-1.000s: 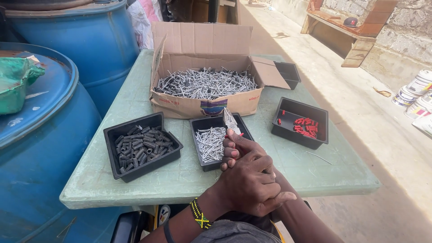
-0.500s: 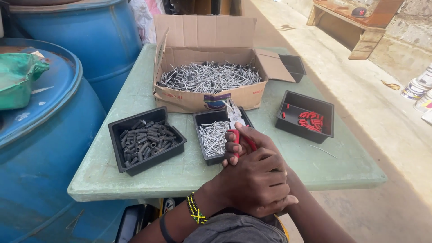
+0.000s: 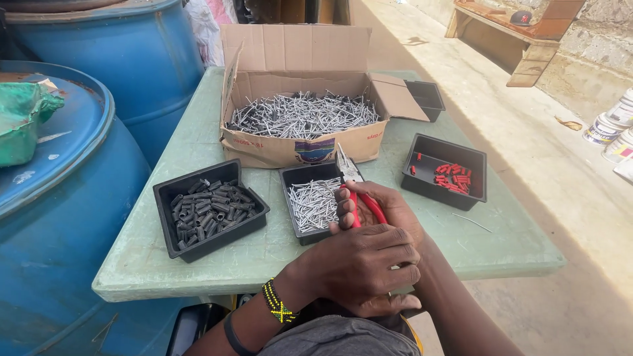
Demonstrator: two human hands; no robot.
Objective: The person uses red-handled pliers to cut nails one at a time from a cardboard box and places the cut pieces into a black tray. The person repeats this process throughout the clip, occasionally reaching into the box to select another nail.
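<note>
Blue drums [image 3: 79, 198] fill the left of the frame beside a pale green desk [image 3: 198, 132]. At upper centre, a cardboard box [image 3: 297, 142] lies heaped with long steel nails, so most stock looks unsorted. Below it sit three black trays: dark sleeves [image 3: 210, 209] at left, a middling layer of nails [image 3: 315, 204] in the centre, few red plugs [image 3: 452, 177] at right. Lower centre, the left hand [image 3: 366, 267] is curled over the right hand [image 3: 389, 211], which is closed around red-handled pliers [image 3: 353, 191].

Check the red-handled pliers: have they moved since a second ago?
No. The pliers remain in the hands at the near right corner of the nail tray; only the camera shifted.
</note>
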